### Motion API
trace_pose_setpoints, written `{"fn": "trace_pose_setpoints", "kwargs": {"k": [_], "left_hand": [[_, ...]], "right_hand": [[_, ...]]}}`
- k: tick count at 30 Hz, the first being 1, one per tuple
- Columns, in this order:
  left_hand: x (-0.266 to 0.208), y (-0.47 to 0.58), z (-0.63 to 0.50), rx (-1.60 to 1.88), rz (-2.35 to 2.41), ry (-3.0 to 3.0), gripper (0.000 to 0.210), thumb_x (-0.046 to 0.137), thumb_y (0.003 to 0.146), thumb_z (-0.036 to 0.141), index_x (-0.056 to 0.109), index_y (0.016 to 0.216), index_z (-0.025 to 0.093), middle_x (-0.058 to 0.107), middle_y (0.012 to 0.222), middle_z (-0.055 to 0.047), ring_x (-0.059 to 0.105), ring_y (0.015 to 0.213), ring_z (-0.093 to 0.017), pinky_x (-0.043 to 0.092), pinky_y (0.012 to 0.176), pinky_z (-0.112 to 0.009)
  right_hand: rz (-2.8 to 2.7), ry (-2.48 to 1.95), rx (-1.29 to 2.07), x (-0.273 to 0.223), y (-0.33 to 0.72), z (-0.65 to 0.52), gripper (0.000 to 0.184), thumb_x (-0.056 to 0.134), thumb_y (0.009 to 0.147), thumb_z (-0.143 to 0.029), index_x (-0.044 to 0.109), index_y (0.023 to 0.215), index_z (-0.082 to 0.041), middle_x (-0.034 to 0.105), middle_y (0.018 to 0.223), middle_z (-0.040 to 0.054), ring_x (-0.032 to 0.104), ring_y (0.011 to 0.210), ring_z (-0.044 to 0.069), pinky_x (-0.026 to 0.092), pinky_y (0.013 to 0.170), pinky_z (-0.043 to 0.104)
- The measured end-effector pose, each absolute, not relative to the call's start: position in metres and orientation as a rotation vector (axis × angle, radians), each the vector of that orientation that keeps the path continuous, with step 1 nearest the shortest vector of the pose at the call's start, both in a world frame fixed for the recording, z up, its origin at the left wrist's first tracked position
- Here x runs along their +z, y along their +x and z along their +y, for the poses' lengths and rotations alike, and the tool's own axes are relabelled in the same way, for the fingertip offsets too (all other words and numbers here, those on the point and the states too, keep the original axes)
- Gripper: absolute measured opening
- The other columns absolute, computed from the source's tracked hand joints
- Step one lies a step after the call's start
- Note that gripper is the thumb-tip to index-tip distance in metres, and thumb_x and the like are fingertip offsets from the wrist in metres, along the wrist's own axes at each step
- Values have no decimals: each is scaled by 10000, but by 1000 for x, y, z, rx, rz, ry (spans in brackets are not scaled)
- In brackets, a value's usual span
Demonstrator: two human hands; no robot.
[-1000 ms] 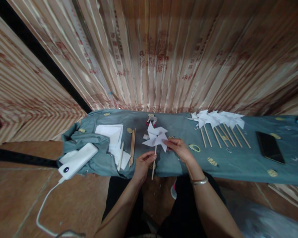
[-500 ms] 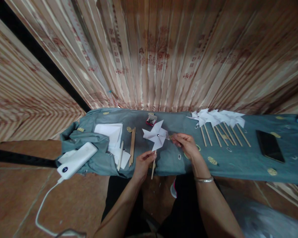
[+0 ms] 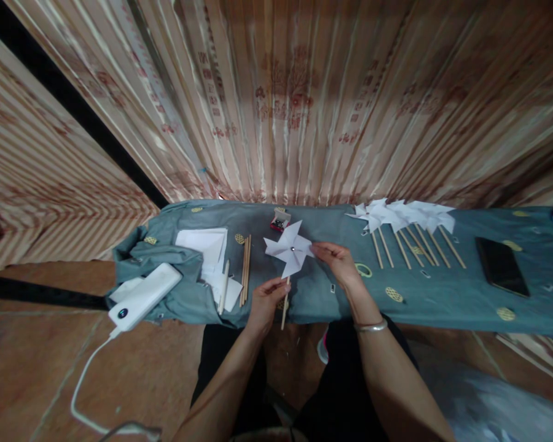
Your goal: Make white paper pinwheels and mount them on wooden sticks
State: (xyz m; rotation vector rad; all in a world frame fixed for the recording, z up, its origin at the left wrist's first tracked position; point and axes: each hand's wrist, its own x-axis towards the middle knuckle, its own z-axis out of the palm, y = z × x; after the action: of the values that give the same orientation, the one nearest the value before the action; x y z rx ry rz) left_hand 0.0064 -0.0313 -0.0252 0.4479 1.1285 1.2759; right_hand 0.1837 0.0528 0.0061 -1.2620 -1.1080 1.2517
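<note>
A white paper pinwheel point(image 3: 291, 250) with a small round pin at its centre stands above the cloth on a thin wooden stick. My left hand point(image 3: 268, 301) is closed around that stick just under the paper blades. At the tip of the pinwheel's right blade, the fingertips of my right hand point(image 3: 338, 261) meet the paper, thumb and fingers close together. Behind the pinwheel sits a small open box of pins point(image 3: 280, 220). Several loose wooden sticks point(image 3: 245, 270) lie to the left of my left hand.
Finished-looking pinwheels point(image 3: 403, 216) lie in a row at the right, near a black phone point(image 3: 502, 267). White paper sheets point(image 3: 203, 242), a white pen point(image 3: 223, 287) and a cabled white power bank point(image 3: 145, 298) are at the left. A green ring point(image 3: 363, 270) lies near my right wrist. A curtain point(image 3: 286, 147) hangs behind.
My right hand has moved slightly left, from beside the pinwheel to its right blade. My left hand keeps its hold on the stick.
</note>
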Motion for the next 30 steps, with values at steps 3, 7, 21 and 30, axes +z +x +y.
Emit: {"fn": "trace_pose_setpoints", "kwargs": {"k": [3, 7, 21, 30], "left_hand": [[-25, 6, -31, 1262, 1128, 462, 408, 930, 413, 329, 769, 751, 167, 752, 737, -39, 656, 666, -135, 501, 722, -274], [-23, 7, -31, 1273, 1127, 459, 414, 931, 400, 325, 769, 747, 167, 749, 730, -34, 648, 659, -126, 495, 714, -261], [-23, 8, -31, 1277, 1144, 447, 412, 923, 411, 327, 762, 755, 165, 746, 736, -39, 652, 669, -141, 494, 731, -278], [-24, 8, -32, 1289, 1125, 434, 406, 929, 411, 316, 763, 750, 167, 744, 733, -30, 651, 683, -135, 493, 761, -282]], "right_hand": [[-1119, -1276, 1270, 8, 184, 51, 401, 804, 536, -567, 733, 669, -196, 577, 540, -22, 434, 531, 104, 323, 506, 255], [-1152, -1245, 1357, 13, 184, 48, 418, 810, 526, -581, 713, 629, -188, 567, 540, -24, 432, 531, 96, 313, 506, 246], [-1344, -1227, 1545, 19, 178, 39, 343, 800, 597, -522, 714, 630, -192, 666, 608, -9, 501, 549, 107, 379, 561, 252], [-1397, -1194, 1614, 15, 168, 34, 333, 794, 600, -534, 724, 622, -210, 693, 609, 0, 507, 526, 109, 397, 531, 247]]}}
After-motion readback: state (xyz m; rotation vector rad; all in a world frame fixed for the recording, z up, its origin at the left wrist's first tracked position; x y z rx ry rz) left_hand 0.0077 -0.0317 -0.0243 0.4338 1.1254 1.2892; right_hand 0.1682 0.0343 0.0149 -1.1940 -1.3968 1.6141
